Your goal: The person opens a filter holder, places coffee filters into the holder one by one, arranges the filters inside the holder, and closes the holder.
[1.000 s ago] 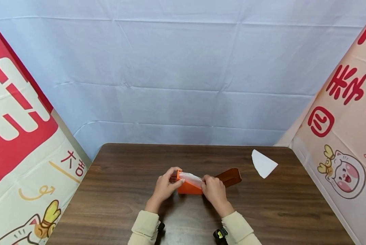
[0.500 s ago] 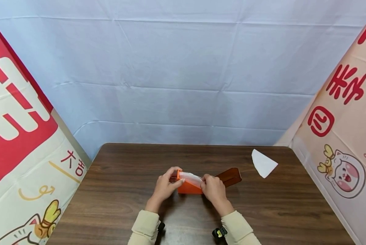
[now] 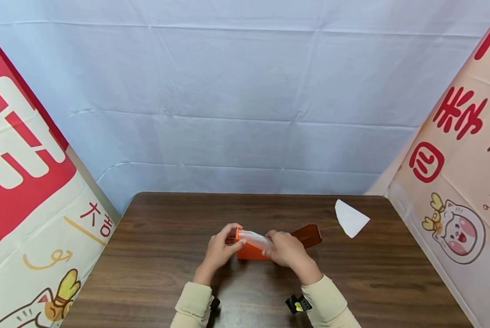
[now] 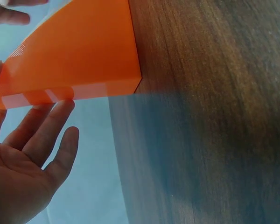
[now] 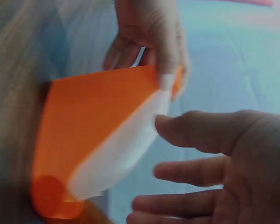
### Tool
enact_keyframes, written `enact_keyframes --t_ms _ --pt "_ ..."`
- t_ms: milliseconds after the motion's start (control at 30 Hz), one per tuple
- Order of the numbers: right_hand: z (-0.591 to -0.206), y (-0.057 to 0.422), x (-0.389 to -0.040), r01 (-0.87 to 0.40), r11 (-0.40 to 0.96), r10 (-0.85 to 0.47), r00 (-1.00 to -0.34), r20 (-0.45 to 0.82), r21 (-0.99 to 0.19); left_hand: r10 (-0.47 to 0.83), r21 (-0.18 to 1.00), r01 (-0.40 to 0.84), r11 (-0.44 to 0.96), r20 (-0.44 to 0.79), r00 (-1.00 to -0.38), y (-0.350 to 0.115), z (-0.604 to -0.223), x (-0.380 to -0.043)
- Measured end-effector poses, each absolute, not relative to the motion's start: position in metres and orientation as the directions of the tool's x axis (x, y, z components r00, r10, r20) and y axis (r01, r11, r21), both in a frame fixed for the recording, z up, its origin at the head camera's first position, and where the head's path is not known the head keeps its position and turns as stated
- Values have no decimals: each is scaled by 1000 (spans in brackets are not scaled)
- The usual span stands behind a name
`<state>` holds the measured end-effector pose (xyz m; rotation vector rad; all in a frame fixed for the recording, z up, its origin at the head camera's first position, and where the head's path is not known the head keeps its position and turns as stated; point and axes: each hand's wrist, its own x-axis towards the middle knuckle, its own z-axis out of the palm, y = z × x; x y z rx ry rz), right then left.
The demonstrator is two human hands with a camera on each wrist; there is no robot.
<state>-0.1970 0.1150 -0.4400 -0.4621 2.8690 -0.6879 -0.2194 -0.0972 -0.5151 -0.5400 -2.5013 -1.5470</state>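
An orange wedge-shaped holder (image 3: 251,253) stands on the table, filled with white fan-shaped papers (image 3: 254,238) that look like coffee filters. My left hand (image 3: 220,248) grips its tall left end, thumb on the near side and fingertips against the end wall (image 4: 51,95). Over the low right end is my right hand (image 3: 288,249). In the right wrist view, its thumb and straight fingers (image 5: 191,171) are spread beside the paper edges; whether the thumb touches them I cannot tell. A brown see-through flap (image 3: 308,234), apparently the lid, juts out behind the right hand.
A single white fan-shaped paper (image 3: 351,218) lies flat at the table's back right. The dark wooden table (image 3: 167,273) is bounded by a pale blue cloth (image 3: 228,136) behind and printed cloths at both sides.
My right hand has opened from its pinch at the papers' right end and turned, its fingers now spread. The left hand keeps its grip on the holder.
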Motion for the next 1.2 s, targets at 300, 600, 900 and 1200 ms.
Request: enact_keyframes --t_ms 300,600,900,1200 --pt "-418 110 -182 -406 892 -441 -878 -186 -198 221 836 369 406 302 -927 -97 -516 -219" --pt "-420 111 -184 -403 895 -434 -885 -167 -190 215 833 377 406 313 -925 -97 -516 -219" --pt "-403 126 -183 -380 905 -409 -901 -144 -192 227 841 382 383 315 -922 -96 -515 -219" --pt "-392 147 -187 -345 925 -365 -923 -124 -159 220 843 378 383 314 -924 -98 -516 -219"
